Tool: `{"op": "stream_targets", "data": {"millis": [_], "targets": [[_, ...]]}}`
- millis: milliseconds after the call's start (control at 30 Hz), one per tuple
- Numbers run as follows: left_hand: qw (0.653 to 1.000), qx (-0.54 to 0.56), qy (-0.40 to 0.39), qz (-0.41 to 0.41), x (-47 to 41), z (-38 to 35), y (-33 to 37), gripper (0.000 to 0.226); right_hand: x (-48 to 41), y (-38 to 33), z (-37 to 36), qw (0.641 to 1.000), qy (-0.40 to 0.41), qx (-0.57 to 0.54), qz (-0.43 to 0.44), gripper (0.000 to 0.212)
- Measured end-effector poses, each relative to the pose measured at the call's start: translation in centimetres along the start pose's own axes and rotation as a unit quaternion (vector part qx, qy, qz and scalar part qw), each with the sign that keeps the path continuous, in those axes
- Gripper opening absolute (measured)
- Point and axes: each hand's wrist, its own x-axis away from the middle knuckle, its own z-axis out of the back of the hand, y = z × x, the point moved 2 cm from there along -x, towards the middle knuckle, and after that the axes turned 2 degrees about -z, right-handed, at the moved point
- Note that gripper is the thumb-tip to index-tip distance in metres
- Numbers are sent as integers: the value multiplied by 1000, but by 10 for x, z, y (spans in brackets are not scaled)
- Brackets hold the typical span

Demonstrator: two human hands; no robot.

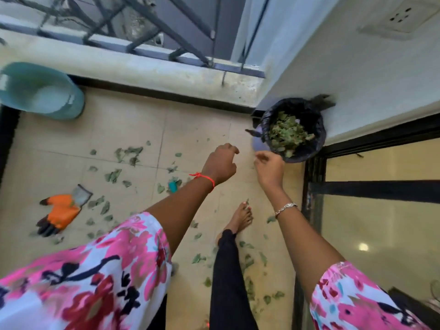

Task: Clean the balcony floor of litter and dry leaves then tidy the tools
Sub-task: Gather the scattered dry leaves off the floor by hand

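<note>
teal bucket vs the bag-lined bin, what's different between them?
The teal bucket is bare plastic; the bin is lined with a black bag. The bucket's inside shows only a pale bottom, while the bin holds green leaves. The bucket stands at the far left by the parapet; the bin sits in the right corner beside the door frame. Both are round, open-topped and stand on the tiled floor.

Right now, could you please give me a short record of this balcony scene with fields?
bin: black-lined bin in the corner, green leaves inside
floor: scattered leaves on the tiles
hands: left hand and right hand reach toward the bin, fingers curled, contents hidden
gloves: orange gloves lying on the floor
bucket: teal bucket by the parapet
</note>
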Motion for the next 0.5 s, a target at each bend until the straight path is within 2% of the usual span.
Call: {"op": "stream_targets", "data": {"millis": [167, 367, 500], "targets": [[998, -36, 2, -42, 135, 25, -86, 39, 142, -11, -67, 1000, 1, -15, 11, 21], [997, -66, -20, 15, 278, 29, -200, 34, 278, -6, -158, 997, -72, -3, 11, 20], [998, -45, -3, 44, 347, 11, -234, 32, 338, 5, -185, 996, -86, -9, 8, 18]]}}
